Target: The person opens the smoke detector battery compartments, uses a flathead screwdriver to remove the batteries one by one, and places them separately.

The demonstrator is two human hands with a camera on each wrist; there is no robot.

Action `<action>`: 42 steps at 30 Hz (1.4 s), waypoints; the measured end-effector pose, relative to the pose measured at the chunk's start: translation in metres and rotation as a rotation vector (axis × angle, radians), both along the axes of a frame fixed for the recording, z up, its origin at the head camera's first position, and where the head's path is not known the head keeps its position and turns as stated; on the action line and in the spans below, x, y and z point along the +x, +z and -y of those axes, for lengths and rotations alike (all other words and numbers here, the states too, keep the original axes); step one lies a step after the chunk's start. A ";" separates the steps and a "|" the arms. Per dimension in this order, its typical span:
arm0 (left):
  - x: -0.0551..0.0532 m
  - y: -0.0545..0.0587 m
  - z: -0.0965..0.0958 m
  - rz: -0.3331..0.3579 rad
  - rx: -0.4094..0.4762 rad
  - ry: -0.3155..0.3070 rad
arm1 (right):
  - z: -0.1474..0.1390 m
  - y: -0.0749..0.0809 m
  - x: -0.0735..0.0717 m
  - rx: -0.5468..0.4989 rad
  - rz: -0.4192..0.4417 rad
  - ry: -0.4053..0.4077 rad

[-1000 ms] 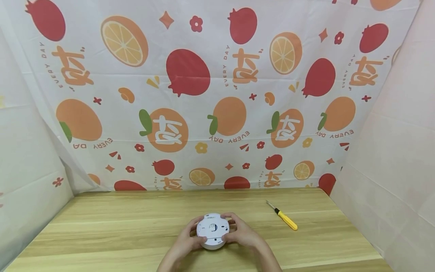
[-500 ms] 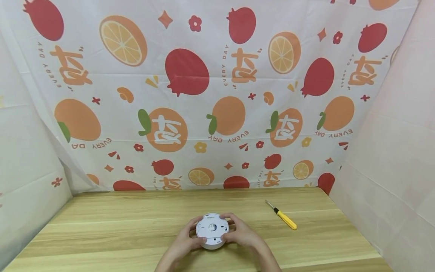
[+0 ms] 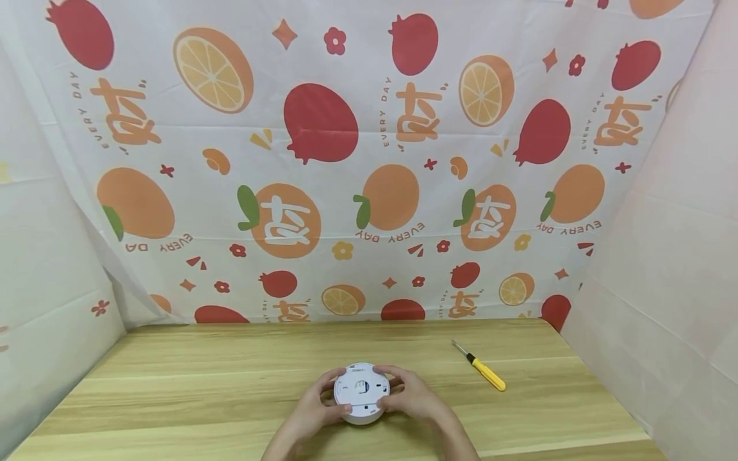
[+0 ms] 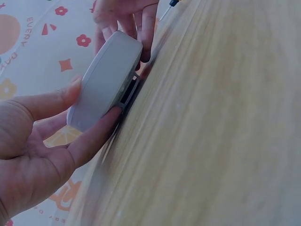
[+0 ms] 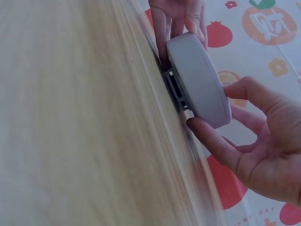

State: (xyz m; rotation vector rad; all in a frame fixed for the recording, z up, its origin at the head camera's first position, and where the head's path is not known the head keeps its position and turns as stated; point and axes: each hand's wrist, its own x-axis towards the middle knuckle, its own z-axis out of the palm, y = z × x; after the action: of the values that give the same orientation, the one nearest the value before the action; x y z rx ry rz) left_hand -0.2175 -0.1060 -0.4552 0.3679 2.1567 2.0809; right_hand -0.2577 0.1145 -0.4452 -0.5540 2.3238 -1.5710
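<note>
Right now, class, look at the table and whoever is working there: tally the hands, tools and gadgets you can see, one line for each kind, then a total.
Hands: 2 (left hand and right hand, both holding the gadget)
Tools: 1 (yellow-handled screwdriver)
Gadgets: 1 (round white gadget)
Total: 4

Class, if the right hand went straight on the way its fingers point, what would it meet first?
The disc, which the right hand grips at its near edge; beyond it, probably the left hand, though depth is unclear.
</note>
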 end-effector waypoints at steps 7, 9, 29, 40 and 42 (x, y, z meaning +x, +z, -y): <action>0.001 0.002 -0.001 -0.021 -0.005 0.000 | -0.001 0.000 -0.002 -0.023 0.022 0.023; 0.001 0.002 -0.001 -0.018 0.003 -0.002 | -0.002 0.001 -0.002 -0.031 0.029 0.030; -0.001 -0.002 0.000 -0.042 -0.007 -0.010 | -0.003 -0.001 -0.001 -0.057 0.042 0.057; -0.002 -0.003 -0.001 -0.031 -0.020 -0.020 | -0.007 -0.002 -0.002 -0.107 0.089 0.070; -0.002 -0.002 -0.001 -0.030 -0.025 -0.020 | -0.007 -0.002 -0.003 -0.119 0.100 0.069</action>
State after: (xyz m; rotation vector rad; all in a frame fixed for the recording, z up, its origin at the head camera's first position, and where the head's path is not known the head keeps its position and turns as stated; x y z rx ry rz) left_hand -0.2192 -0.1055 -0.4577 0.4196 2.1842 2.0488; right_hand -0.2604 0.1214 -0.4474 -0.5636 2.1268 -1.6730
